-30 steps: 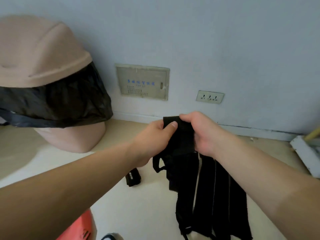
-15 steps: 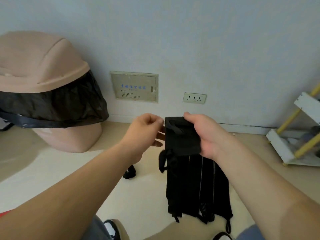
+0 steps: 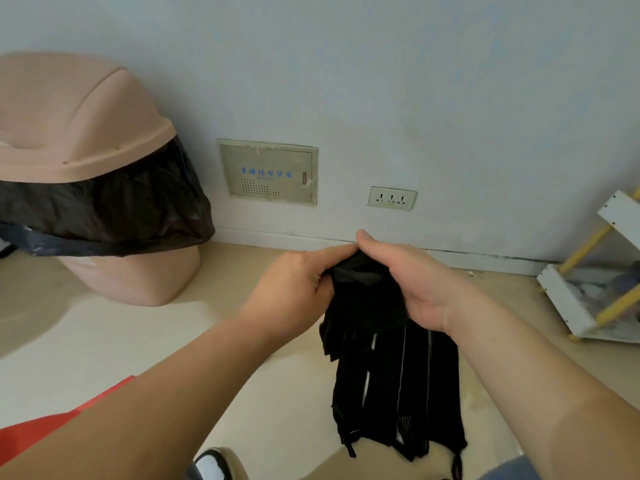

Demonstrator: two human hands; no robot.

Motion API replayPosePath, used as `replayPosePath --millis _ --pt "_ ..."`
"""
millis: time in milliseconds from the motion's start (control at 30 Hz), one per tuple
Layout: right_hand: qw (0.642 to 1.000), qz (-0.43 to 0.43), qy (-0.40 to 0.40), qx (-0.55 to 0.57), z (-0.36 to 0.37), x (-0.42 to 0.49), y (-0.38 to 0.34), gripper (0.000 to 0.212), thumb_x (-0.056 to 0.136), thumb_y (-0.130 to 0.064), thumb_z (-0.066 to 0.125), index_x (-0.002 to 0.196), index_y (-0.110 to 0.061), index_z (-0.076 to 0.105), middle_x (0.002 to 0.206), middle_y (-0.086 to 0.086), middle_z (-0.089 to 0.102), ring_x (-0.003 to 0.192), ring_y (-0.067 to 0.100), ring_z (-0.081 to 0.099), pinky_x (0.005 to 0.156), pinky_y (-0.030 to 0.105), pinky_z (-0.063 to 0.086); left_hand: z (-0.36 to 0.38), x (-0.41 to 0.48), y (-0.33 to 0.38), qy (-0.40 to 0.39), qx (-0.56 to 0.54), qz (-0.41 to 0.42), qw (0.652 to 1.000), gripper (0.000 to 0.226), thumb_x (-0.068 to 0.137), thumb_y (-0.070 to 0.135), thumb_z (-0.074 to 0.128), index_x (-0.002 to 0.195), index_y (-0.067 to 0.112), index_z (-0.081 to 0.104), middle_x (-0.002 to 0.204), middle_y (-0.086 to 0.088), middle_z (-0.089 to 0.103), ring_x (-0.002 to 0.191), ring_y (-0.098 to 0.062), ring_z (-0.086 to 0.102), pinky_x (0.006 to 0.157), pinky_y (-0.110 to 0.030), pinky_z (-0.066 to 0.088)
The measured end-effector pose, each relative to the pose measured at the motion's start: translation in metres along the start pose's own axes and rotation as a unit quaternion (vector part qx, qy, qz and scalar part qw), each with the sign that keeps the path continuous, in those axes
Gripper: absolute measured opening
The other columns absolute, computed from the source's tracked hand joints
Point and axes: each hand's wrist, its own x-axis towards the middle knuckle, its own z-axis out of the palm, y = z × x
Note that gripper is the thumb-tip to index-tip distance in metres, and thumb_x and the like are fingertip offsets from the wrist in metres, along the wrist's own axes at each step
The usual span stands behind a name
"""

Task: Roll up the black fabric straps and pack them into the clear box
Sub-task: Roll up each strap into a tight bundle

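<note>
My left hand and right hand meet in the middle of the view, above the pale floor. Both grips hold the top end of the black fabric straps. My left grip has the bunched fabric from the left, fingers and thumb curled onto it. My right grip takes it from the right, thumb laid over the top right beside my left fingertips, the other fingers hidden behind the cloth.

From the two grips the straps hang down toward me as several long strips side by side, and thin pale gaps show between them. Their lower ends are ragged and uneven, and I cannot tell whether they touch the floor.

Far left, a pink trash bin stands by the wall, and a black bag spills out under its lid. On the wall beyond my hands are a beige panel with blue lettering and, right of it, a socket plate. A white rack with yellow posts stands at the far right. Something red shows near left, under my left forearm.
</note>
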Motion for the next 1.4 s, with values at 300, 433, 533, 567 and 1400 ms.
replayPosePath --millis 300,433,533,567,1400 --pt "0.994 -0.101 -0.049 0.012 -0.023 0.015 0.008 0.022 0.094 0.003 0.068 0.115 -0.003 0.070 0.101 0.017 0.077 0.090 0.028 0.077 0.073 0.038 0.064 0.004 0.014 -0.018 0.014 -0.076 -0.119 0.990 0.042 0.098 0.002 0.052 0.118 0.035 0.069 0.077 0.019 0.072 0.068 -0.006 0.065 0.060 -0.021 0.050" --pt "0.994 -0.107 0.010 0.022 -0.020 0.030 0.015 0.015 0.100 0.004 0.063 0.101 -0.009 0.070 0.089 0.012 0.079 0.079 0.023 0.077 0.069 0.037 0.060 0.008 0.017 -0.018 -0.026 -0.158 -0.150 0.976 0.029 0.106 0.011 0.051 0.120 0.031 0.066 0.093 0.018 0.075 0.085 0.003 0.069 0.073 -0.014 0.053" --pt "0.993 -0.105 0.045 0.028 -0.018 0.041 0.018 0.013 0.099 0.002 0.066 0.102 -0.008 0.074 0.088 0.011 0.078 0.080 0.025 0.076 0.072 0.039 0.058 0.012 0.018 -0.020 -0.055 -0.181 -0.166 0.968 0.030 0.106 0.010 0.045 0.116 0.030 0.064 0.091 0.016 0.075 0.087 -0.005 0.072 0.082 -0.026 0.059" --pt "0.992 -0.108 0.058 0.024 -0.018 0.043 0.017 0.012 0.098 0.000 0.068 0.102 -0.008 0.075 0.089 0.011 0.078 0.081 0.025 0.076 0.073 0.038 0.058 0.012 0.020 -0.020 -0.056 -0.190 -0.172 0.965 0.031 0.107 0.010 0.044 0.118 0.031 0.065 0.094 0.014 0.077 0.091 -0.009 0.073 0.086 -0.032 0.060" --pt "0.996 -0.050 0.049 -0.047 0.013 0.039 0.020 0.029 0.108 -0.038 0.049 0.116 -0.021 0.071 0.120 0.014 0.076 0.117 0.035 0.073 0.107 0.057 0.055 0.009 0.014 -0.021 -0.004 -0.227 -0.226 0.947 0.023 0.112 0.019 0.047 0.123 0.031 0.063 0.106 0.009 0.077 0.103 -0.006 0.072 0.087 -0.024 0.057"
